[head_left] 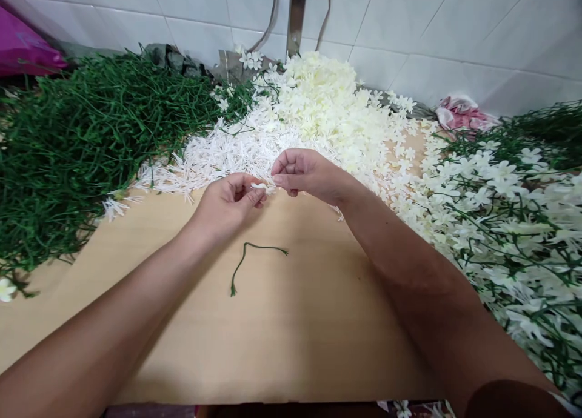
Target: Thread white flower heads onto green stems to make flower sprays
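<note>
Head view: both hands meet above the middle of the board, at the near edge of the white heaps
Piece: a small white piece (260,186) sits between the two hands, just above centre
Left hand: left hand (230,203) curled narrow, thumb and forefinger pinched on the piece
Right hand: right hand (302,172) curled narrow, fingertips closed at the other end of the piece, touching the left fingers
Stem: one green stem (254,257) lies loose on the board at 6 o'clock from the hands, near but apart from them
Board: tan board (291,333) under both forearms
White spikes: a heap of thin white spikes (213,157) at 11 o'clock from the hands
Cream petals: a mound of cream petals (327,109) at 12 to 1 o'clock
Green stems: a big pile of green stems (77,145) at 9 to 10 o'clock
Sprays: stems with white flowers on them (504,218) at 3 to 4 o'clock
Wall: white tiles (431,24) behind, at 12 o'clock
</note>
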`<state>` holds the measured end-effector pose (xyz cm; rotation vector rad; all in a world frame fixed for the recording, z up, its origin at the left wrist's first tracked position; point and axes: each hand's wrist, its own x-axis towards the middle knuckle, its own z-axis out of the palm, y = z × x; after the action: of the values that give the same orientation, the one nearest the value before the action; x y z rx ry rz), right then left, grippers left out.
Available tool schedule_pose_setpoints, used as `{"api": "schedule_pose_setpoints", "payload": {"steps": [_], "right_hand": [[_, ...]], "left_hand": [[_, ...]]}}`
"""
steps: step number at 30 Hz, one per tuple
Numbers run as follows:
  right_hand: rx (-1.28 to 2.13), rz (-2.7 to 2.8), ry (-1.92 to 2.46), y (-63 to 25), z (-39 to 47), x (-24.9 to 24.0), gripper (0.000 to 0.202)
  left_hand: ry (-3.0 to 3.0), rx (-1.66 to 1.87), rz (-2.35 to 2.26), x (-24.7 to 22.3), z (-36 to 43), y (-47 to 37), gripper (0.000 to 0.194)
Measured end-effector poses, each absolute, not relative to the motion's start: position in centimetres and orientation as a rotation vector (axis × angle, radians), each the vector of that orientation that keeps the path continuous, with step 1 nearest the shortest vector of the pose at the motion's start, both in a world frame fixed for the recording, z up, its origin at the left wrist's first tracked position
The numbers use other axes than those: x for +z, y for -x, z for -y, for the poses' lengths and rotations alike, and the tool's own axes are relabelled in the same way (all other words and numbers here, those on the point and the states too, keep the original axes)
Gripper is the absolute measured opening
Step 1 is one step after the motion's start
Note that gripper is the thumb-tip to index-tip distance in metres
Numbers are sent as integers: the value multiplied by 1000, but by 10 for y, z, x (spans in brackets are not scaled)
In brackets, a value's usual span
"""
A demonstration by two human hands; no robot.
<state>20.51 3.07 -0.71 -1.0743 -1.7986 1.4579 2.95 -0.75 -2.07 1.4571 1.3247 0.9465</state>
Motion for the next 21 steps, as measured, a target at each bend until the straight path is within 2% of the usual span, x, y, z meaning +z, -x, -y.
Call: {"api": "schedule_pose_setpoints", "payload": {"steps": [5, 8, 11, 16, 21], "right_hand": [[745, 2276, 1570, -206, -29, -13, 11], [401, 2463, 1750, -202, -25, -18, 3], [280, 2549, 1780, -200, -23, -18, 13], [161, 2535, 1898, -203, -22, -13, 19], [158, 2535, 1941, -207, -25, -14, 14]], "left_hand": [[-1393, 978, -1392, -23, -1, -23, 14], [-1427, 911, -1396, -26, -2, -21, 20], [-1451, 857, -1383, -27, -1, -22, 24], [-1432, 843, -1356, -28, 0, -22, 26], [-1368, 834, -1309, -28, -1, -23, 29]]}}
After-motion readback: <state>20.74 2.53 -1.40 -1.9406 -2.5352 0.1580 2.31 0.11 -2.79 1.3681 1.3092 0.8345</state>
